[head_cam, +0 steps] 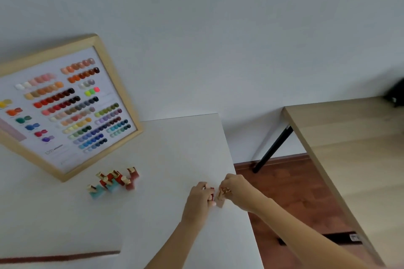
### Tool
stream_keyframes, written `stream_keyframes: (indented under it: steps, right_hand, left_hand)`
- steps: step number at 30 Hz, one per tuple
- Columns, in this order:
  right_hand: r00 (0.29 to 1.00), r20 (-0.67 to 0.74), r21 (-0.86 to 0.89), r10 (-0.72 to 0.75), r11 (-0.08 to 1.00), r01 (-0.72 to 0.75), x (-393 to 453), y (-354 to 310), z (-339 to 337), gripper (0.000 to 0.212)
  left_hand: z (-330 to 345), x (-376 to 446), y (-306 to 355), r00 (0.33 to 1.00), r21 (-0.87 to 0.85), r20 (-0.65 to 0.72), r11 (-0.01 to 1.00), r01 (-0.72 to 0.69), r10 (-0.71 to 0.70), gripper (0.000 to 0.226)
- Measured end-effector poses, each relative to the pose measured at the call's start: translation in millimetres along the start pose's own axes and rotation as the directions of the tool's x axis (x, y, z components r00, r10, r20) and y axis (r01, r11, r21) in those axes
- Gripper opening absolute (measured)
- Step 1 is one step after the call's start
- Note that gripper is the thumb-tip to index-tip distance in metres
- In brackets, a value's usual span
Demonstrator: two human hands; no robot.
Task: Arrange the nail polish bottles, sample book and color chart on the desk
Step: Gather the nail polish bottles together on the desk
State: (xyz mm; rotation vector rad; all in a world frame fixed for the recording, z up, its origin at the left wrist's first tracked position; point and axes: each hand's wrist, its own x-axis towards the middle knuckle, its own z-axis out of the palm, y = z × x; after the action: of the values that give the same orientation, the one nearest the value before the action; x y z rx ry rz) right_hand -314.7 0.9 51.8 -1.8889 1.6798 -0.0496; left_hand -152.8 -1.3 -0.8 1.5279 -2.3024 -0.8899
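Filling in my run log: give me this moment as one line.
left hand: on red bottle | right hand: on gold-capped bottle | bottle cluster: beside color chart | desk: white

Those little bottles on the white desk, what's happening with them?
A person is sorting nail polish. Both hands work near the desk's right edge: the left hand grips a reddish bottle, the right hand holds a gold-capped bottle beside it. A cluster of red and turquoise bottles stands further left, just in front of the wood-framed color chart, which seems to lean against the wall. No sample book is identifiable in view.
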Motion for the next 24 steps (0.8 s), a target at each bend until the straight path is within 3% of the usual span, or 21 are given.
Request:
stream_keyframes:
  steps: [7, 12, 18, 21, 24]
  right_hand:
    - [0.996, -0.09, 0.121, 0.028, 0.992, -0.017, -7, 6, 7, 0.034]
    - [0.998, -0.055, 0.128, 0.023, 0.992, -0.016, -5, 9, 4, 0.049]
    - [1.0, 0.024, 0.016, -0.02, 1.0, 0.02, -1, 9, -13, 0.073]
    - [0.997, -0.025, -0.019, -0.072, 0.997, 0.071, 10, -1, -29, 0.062]
    - [0.988, -0.081, -0.025, -0.131, 0.991, 0.129, 32, -22, -39, 0.05]
  left_hand:
    - [7, -3, 5, 1.0, 0.035, -0.003, 0.999, 0.004, -0.004, 0.022]
    - [4, -9, 2, 1.0, -0.016, -0.008, 1.0, -0.006, 0.006, 0.013]
    - [-19, -24, -4, 0.995, -0.106, -0.078, 0.992, -0.068, 0.06, 0.031]
    - [-42, -35, -13, 0.987, -0.157, -0.142, 0.983, -0.098, 0.075, 0.038]
    - [-64, -44, -29, 0.938, -0.194, -0.341, 0.981, 0.001, -0.068, 0.035]
